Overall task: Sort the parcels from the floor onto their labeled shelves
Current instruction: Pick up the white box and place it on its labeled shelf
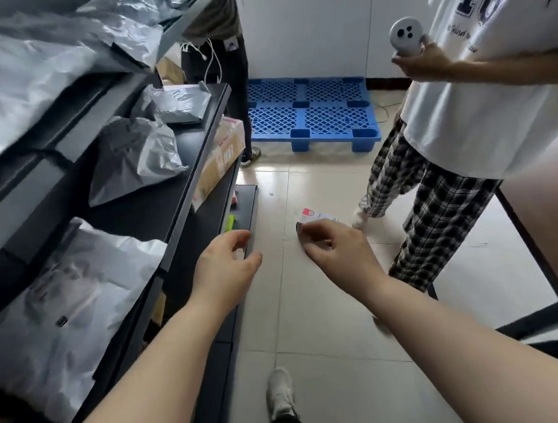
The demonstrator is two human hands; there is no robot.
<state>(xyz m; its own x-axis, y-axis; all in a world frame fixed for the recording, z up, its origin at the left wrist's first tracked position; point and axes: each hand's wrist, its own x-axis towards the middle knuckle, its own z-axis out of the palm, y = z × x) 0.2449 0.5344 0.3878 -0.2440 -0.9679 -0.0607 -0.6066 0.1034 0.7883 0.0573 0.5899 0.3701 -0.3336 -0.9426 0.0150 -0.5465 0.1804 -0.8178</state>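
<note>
two bare hands reach out over the tiled floor (334, 326) beside the dark shelves (196, 158). the right hand (338, 251) pinches a small white box (316, 221) with a red mark between thumb and fingertips, just above the tiles. the left hand (224, 265) is loosely curled and holds nothing, hovering by the edge of the low shelf. grey and white bagged parcels (134, 157) lie on the shelves at left, and a cardboard box (220, 162) sits on a lower shelf. a person in checked trousers (433, 215) stands at right holding a round white device (405, 37). a blue pallet (308, 111) lies on the floor by the far wall.
</note>
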